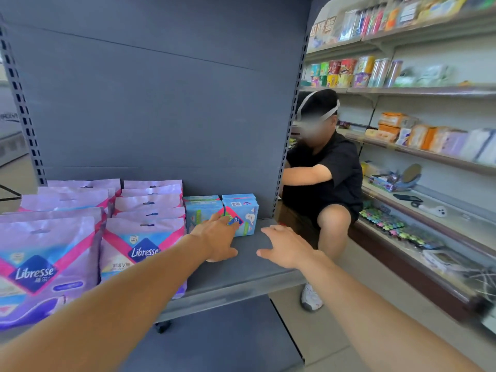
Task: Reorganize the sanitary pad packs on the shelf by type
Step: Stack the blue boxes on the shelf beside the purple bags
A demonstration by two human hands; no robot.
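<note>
On the grey shelf (241, 275), purple pad packs (142, 248) stand in two rows at the left, and small blue pad packs (243, 210) sit just right of them against the back panel. The left hand (217, 237) reaches forward, fingers spread, fingertips touching the front blue pack. The right hand (284, 245) hovers open and empty over bare shelf nearby.

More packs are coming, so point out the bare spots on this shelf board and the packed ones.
Bare: the grey shelf board in front of the small blue packs, out to its right edge, where the left hand and right hand reach. Bare wall above all the packs. Crowded: the left half, where purple Libresse packs stand in rows from front edge to back panel.
</note>
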